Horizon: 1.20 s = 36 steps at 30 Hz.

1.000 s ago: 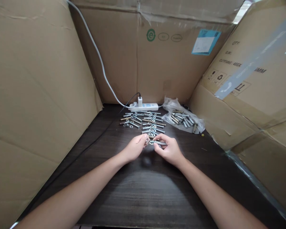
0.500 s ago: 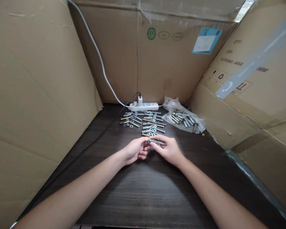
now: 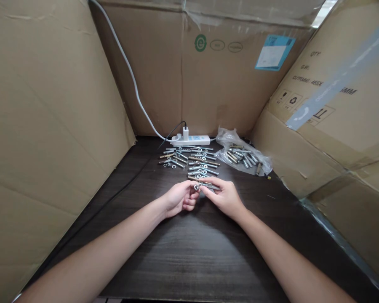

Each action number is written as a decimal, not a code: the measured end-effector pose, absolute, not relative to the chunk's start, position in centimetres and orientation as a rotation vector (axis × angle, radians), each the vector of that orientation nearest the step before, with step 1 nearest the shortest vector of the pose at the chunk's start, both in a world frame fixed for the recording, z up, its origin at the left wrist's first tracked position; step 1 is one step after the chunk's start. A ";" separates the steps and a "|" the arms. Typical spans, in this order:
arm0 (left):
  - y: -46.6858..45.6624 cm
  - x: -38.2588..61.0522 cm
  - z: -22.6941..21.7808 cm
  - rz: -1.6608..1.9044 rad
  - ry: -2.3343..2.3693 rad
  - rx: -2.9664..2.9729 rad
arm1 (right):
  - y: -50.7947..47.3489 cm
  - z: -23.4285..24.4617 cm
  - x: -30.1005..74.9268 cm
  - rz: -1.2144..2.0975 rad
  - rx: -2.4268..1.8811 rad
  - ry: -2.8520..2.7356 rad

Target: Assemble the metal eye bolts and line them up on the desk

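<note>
My right hand [image 3: 225, 197] is closed around a silver expansion bolt [image 3: 212, 187], lying nearly level with its end toward the left. My left hand [image 3: 182, 198] pinches a small metal washer [image 3: 196, 187] at that end; whether the ring sits on the bolt or just off it I cannot tell. Both hands are raised slightly over the dark table [image 3: 196, 252]. Just beyond the fingers lie rows of bolts [image 3: 205, 167] with loose washers and nuts among them.
A clear plastic bag [image 3: 265, 162] with several metal sleeves [image 3: 244, 156] lies at the back right. Behind the bolts runs a white power strip [image 3: 198, 140] with a plugged charger. A black cable [image 3: 123, 189] crosses the left side. Cardboard walls [image 3: 158, 75] enclose the table.
The washer at the bolt's left end has turned and shows more of its ring face. Both hands have stayed in nearly the same place.
</note>
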State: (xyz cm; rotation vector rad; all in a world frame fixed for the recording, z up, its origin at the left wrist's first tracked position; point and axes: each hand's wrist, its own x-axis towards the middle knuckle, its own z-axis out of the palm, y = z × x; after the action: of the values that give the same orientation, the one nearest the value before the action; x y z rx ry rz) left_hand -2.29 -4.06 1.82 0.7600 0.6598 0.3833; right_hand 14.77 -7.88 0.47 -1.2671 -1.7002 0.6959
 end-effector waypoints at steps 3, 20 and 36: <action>-4.0 -2.3 1.7 0.378 0.664 0.740 | -7.9 0.6 14.6 0.682 -1.262 -1.751; -4.2 -2.2 1.8 0.399 0.652 0.772 | -8.0 0.8 14.7 0.704 -1.275 -1.762; -4.3 -2.2 1.8 0.393 0.658 0.763 | -7.9 1.0 14.7 0.703 -1.259 -1.761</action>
State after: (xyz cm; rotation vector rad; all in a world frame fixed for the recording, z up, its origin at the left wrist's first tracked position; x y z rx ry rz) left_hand -2.20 -4.29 1.83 0.7635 0.6577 0.3932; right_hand 14.72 -7.91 1.01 -1.2594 -1.7609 0.7033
